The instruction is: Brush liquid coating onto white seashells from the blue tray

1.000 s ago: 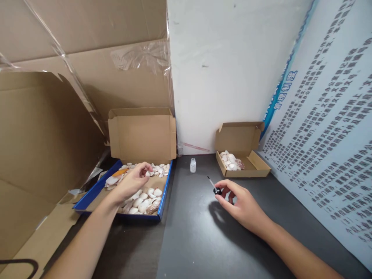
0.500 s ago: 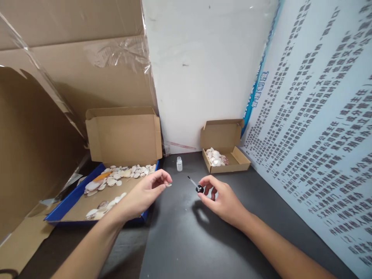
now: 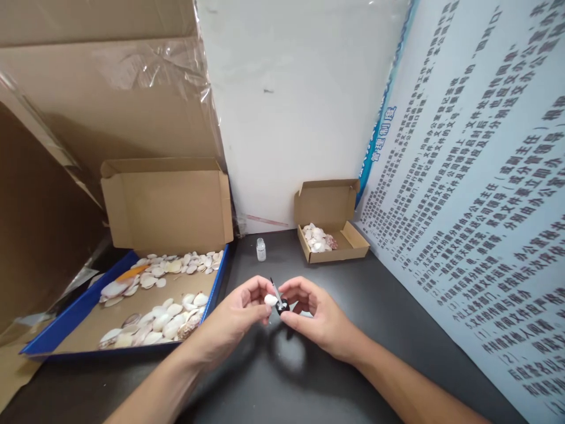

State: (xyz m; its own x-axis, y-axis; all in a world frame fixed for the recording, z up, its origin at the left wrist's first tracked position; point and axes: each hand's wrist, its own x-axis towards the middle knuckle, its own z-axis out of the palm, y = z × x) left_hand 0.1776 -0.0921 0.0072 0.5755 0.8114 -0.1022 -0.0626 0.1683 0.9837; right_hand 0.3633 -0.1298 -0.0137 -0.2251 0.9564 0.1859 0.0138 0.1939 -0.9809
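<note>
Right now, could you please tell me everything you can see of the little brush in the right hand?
The brush is a thin pale stem fixed in a small round black cap, like a bottle-top applicator. The right hand pinches the cap between its fingers, so the stem tilts up and slightly left. It is held above the dark table, its stem against the small white shell in the left hand.

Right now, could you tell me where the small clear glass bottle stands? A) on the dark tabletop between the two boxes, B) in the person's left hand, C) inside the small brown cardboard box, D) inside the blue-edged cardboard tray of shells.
A: the small clear glass bottle stands upright on the dark tabletop, between the blue-edged cardboard tray and the small brown cardboard box.
</note>
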